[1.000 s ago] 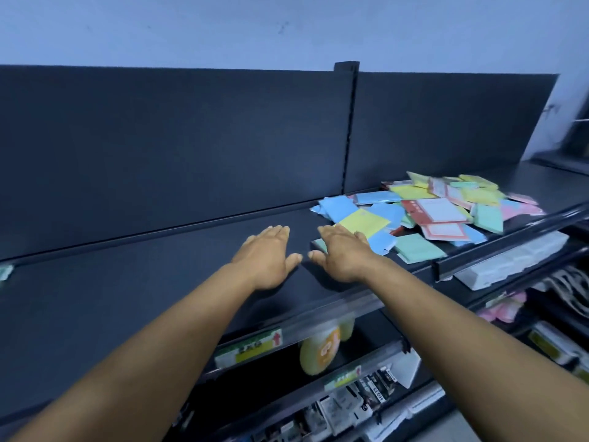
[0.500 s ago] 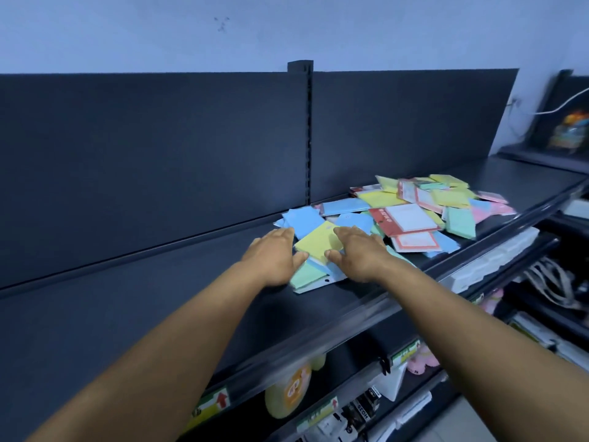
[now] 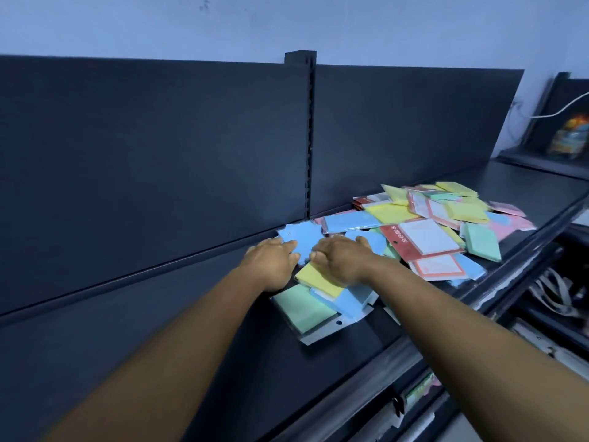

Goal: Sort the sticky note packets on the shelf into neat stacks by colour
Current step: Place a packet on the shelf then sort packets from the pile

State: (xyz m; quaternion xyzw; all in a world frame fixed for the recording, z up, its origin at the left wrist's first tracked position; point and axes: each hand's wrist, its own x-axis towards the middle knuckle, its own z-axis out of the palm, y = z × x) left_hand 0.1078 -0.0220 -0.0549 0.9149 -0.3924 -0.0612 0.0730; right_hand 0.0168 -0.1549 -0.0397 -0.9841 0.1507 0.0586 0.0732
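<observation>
We've barely started: our left hand (image 3: 272, 261) and right hand (image 3: 339, 258) lie flat, fingers straight, on the mixed pile of blue, yellow, green and pink plastic-wrapped sticky note packets (image 3: 424, 228) on the dark metal shelf (image 3: 191, 330). No colour stacks visible yet.

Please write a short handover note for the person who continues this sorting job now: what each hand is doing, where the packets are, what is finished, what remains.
Left hand: flat, fingers straight, resting on the near edge of the mixed heap, on a light blue paper packet.
Right hand: flat, pressing a yellow paper packet.
Packets: all lie in one mixed heap of sticky note packets on the dark metal shelf, right of centre. A green packet in clear wrap lies nearest the shelf front.
Done: no colour stack exists yet.
Left: separate blue, yellow, green, pink and red-framed packets into neat stacks.
</observation>
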